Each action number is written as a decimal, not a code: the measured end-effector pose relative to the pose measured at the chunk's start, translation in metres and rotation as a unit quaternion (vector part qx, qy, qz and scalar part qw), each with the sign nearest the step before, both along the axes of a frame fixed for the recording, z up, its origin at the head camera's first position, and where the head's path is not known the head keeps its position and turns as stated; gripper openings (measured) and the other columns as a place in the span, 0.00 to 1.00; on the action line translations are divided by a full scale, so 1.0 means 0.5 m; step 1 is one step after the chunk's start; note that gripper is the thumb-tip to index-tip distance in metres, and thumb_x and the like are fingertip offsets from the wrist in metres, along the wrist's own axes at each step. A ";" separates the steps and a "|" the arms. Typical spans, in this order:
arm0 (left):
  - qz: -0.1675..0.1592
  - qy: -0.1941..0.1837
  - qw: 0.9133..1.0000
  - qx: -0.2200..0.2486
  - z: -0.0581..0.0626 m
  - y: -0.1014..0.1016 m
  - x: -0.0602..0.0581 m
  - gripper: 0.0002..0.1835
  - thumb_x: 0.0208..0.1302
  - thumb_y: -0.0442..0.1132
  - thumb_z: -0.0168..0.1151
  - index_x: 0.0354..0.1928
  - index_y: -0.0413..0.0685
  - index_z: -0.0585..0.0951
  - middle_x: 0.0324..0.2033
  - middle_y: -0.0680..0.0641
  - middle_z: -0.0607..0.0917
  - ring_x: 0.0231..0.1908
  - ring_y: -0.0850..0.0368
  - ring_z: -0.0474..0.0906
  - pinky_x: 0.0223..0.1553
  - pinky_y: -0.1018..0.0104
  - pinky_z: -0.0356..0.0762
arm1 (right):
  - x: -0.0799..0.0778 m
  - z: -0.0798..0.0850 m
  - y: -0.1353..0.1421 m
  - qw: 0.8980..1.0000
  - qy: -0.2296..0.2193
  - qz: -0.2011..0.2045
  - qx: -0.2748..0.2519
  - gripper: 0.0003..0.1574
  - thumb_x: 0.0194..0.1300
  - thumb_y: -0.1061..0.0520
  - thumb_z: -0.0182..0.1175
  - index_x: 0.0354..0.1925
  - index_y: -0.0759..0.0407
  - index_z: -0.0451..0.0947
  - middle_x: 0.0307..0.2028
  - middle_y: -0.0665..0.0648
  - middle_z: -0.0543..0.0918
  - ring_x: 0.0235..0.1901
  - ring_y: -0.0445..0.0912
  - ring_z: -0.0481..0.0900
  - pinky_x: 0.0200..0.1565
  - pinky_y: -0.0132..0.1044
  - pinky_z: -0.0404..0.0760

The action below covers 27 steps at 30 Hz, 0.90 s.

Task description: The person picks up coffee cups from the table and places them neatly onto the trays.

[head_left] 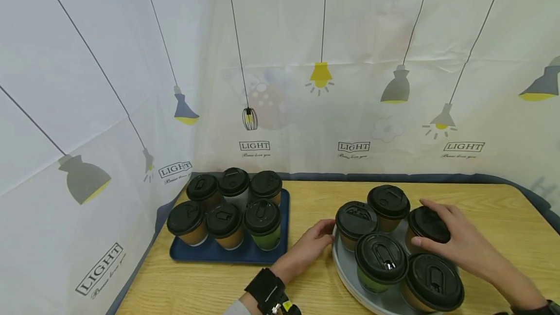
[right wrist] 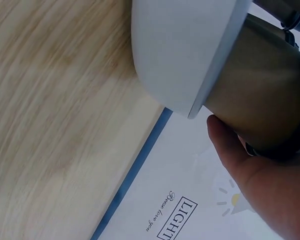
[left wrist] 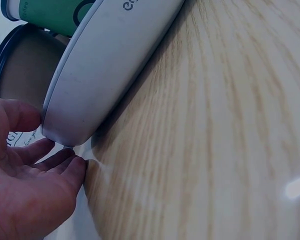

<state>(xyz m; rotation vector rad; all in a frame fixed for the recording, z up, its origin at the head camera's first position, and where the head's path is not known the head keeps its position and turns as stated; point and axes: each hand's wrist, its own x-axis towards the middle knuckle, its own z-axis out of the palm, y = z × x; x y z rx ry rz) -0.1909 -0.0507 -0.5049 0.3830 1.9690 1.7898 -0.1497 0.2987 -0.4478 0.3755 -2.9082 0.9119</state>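
On the right of the table stands a round grey tray (head_left: 343, 269) with several lidded paper coffee cups on it. My left hand (head_left: 311, 244) is at its left edge, and in the left wrist view the thumb lies at the rim of the pale tray (left wrist: 105, 75) with the fingers against its lower side. My right hand (head_left: 465, 242) grips a brown coffee cup (head_left: 428, 225) at the tray's right side, thumb and fingers spread round its black lid. In the right wrist view a finger lies along that brown cup (right wrist: 265, 85). A green cup (head_left: 372, 281) stands at the front.
To the left, a blue rectangular tray (head_left: 227, 255) bears several more lidded cups in two rows. Wooden table (head_left: 306, 203) shows between the two trays. A pale curtain (head_left: 284, 86) printed with lamps hangs behind and along the left side.
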 end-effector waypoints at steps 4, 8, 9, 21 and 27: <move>-0.004 -0.007 1.000 0.004 0.000 -0.002 0.002 0.27 0.78 0.37 0.49 0.76 0.42 0.67 0.71 0.43 0.71 0.73 0.46 0.64 0.72 0.48 0.62 | 0.002 0.000 0.000 1.000 -0.007 0.003 -0.003 0.56 0.67 0.42 0.71 0.80 0.60 0.55 0.66 0.76 0.64 0.60 0.76 0.67 0.46 0.77 0.72; 0.000 -0.008 1.000 0.004 0.000 -0.007 0.004 0.27 0.78 0.38 0.49 0.76 0.42 0.67 0.71 0.43 0.71 0.73 0.47 0.64 0.72 0.48 0.62 | 0.000 0.001 -0.002 1.000 -0.002 0.022 -0.022 0.45 0.76 0.47 0.61 0.80 0.59 0.55 0.69 0.75 0.62 0.63 0.76 0.64 0.47 0.78 0.69; 0.002 -0.008 1.000 0.004 0.000 -0.007 0.004 0.27 0.78 0.38 0.49 0.76 0.42 0.67 0.71 0.43 0.71 0.73 0.47 0.64 0.72 0.48 0.62 | 0.000 0.001 -0.002 0.999 0.001 0.028 -0.028 0.43 0.78 0.48 0.58 0.81 0.59 0.55 0.69 0.76 0.62 0.63 0.76 0.64 0.47 0.77 0.69; 0.037 0.005 0.999 -0.025 0.007 -0.004 0.009 0.26 0.82 0.42 0.47 0.76 0.41 0.66 0.73 0.42 0.70 0.73 0.45 0.65 0.71 0.48 0.66 | -0.007 -0.005 0.018 0.995 0.051 0.043 -0.071 0.33 0.84 0.58 0.46 0.81 0.57 0.54 0.72 0.71 0.62 0.68 0.63 0.61 0.61 0.34 0.66; 0.042 0.013 0.998 -0.040 0.064 -0.030 0.055 0.32 0.82 0.49 0.49 0.78 0.37 0.61 0.76 0.38 0.65 0.76 0.40 0.59 0.73 0.45 0.63 | 0.004 0.017 0.055 0.997 0.039 0.004 -0.061 0.36 0.85 0.54 0.44 0.82 0.61 0.48 0.74 0.78 0.56 0.64 0.80 0.60 0.45 0.73 0.68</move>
